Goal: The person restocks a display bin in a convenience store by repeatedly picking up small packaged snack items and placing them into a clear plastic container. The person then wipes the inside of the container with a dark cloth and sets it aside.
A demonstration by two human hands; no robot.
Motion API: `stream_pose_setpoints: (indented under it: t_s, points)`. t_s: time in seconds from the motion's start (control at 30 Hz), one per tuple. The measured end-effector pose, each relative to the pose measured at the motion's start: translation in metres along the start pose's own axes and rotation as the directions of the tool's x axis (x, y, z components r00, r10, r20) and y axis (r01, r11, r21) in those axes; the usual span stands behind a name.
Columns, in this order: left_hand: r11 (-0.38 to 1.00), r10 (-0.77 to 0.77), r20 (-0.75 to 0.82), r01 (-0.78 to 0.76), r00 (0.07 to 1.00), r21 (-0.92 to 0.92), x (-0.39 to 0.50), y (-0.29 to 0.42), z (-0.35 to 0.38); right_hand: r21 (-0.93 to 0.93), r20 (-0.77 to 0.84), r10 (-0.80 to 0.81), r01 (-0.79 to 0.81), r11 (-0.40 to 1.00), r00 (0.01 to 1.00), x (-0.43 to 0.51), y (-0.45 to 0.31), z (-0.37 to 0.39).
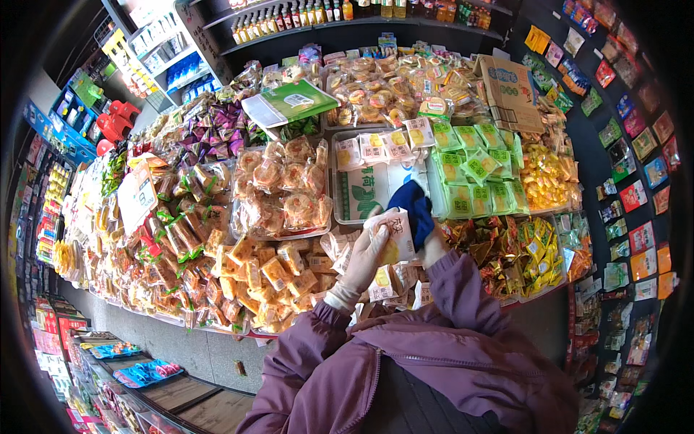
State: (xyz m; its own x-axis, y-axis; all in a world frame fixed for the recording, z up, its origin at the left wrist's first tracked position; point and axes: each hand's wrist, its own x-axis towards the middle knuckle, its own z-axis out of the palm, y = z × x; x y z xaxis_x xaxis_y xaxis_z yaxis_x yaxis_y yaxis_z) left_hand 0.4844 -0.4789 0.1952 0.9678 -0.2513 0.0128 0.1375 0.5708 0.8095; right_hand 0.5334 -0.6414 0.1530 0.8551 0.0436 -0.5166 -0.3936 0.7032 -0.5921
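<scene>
In my left hand (362, 263), which wears a pale glove, is a white-wrapped snack packet (391, 236) with a yellow picture and writing on it. A dark blue cloth (413, 209) is in my right hand (431, 244), pressed against the packet's right side; the cloth hides most of those fingers. Just beyond both hands lies a plastic tray (337, 202) lined with printed cardboard. Similar white packets (374, 145) stand along its far end. Green-wrapped packets (471, 171) fill the tray to the right. More white packets (382, 285) lie below my hands, partly hidden by my arms.
Bagged round pastries (284, 184) are to the left, with wrapped cakes (282, 271) nearer me. A green-and-white package (293, 103) and a cardboard piece (509, 92) rest on the goods beyond. Bottle shelves (358, 24) stand behind; a wall of hanging packets (634, 190) is at right.
</scene>
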Motion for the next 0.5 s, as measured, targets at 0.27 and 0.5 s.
stream_pose_setpoints:
  t_s: [0.27, 0.5]
  points:
    - [0.900, 0.100, -0.286, 0.036, 0.953, 0.433, -0.020, 0.008, -0.053, -0.301, 0.399, -0.107, 0.241, 0.923, 0.911, -0.026, 0.057, -0.053]
    - [0.245, 0.173, -0.209, 0.163, 0.963, 0.956, -0.009, 0.057, -0.102, -0.224, 0.078, -0.030, 0.047, 0.974, 0.997, -0.018, 0.037, -0.061]
